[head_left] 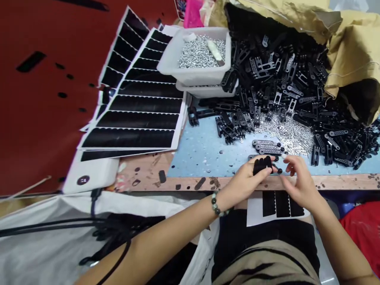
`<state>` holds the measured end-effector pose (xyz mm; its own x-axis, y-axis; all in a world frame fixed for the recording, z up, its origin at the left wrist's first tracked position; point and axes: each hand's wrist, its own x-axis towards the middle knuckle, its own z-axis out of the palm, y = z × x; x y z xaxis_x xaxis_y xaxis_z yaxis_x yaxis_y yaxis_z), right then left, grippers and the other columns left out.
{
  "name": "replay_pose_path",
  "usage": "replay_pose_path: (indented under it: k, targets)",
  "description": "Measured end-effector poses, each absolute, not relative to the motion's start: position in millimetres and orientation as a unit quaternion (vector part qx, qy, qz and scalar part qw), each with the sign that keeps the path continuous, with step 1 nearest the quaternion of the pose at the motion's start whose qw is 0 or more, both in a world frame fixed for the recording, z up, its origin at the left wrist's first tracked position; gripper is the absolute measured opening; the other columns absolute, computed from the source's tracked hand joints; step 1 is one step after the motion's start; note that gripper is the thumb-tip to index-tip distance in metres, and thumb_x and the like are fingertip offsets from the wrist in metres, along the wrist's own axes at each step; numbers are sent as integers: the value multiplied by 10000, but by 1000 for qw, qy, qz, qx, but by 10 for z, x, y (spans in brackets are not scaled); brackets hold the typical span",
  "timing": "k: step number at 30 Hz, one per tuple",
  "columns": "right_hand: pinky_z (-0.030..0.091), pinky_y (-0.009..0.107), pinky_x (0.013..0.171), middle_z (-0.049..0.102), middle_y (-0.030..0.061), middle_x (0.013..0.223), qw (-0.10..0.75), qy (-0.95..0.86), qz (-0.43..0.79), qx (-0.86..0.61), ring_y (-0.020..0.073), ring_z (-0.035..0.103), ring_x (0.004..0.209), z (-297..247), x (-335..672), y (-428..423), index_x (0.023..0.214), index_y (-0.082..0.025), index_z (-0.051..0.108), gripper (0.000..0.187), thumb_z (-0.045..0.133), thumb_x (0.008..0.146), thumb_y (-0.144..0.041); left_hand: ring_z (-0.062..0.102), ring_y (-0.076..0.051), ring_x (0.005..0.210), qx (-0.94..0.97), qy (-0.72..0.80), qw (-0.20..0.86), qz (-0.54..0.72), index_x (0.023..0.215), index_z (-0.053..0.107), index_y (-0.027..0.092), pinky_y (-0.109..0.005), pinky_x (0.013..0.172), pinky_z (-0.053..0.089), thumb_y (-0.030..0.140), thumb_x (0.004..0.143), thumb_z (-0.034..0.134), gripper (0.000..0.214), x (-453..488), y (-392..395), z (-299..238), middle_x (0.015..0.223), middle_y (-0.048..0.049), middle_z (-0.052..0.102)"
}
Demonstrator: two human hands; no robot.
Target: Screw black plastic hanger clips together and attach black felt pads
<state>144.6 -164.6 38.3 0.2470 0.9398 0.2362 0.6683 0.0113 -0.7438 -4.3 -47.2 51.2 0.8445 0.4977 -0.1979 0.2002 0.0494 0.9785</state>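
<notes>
I log one left hand clamped on scalloped black strips, one right hand just apart, contents unclear; step apparently strip handling, next needing a careful right-hand pinch.

You have one scalloped black piece in your left hand, at least three aligned black links near the blue mat's front edge, two stacked white tubs toward its left edge, at least two strip sheets beyond, and uncountably many loose black links and silver pins.
</notes>
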Motion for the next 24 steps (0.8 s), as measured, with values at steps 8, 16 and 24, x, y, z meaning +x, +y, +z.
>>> replay_pose_path:
  k: [8, 16, 24]
  targets:
    - [475, 303, 744, 535, 39, 901, 421, -607, 263, -620, 166, 543, 863, 461, 1411, -1424, 869, -218, 539, 29, 516, 885, -214, 480, -209, 1232, 812, 180, 549, 84, 1176, 608, 221, -408, 1068, 373, 244, 931, 435, 300, -274, -281, 481, 1358, -54, 511]
    - [459, 236, 516, 532, -22, 711, 580, -338, 256, -695, 105, 527, 573, 266, 1550, -1444, 858, -215, 517, 173, 645, 780, -300, 382, -255, 1317, 910, 209, 322, 158, 1212, 575, 231, -561, 1072, 254, 192, 926, 453, 314, -52, 164, 168, 1358, -56, 520]
    - [483, 230, 464, 560, -40, 638, 579, -285, 354, -677, 108, 563, 526, 164, 1516, -1334, 875, -209, 561, 225, 682, 732, -333, 415, -274, 1277, 956, 166, 198, 136, 1223, 554, 189, -570, 1070, 157, 58, 835, 457, 421, -247, 62, 262, 1292, -90, 572]
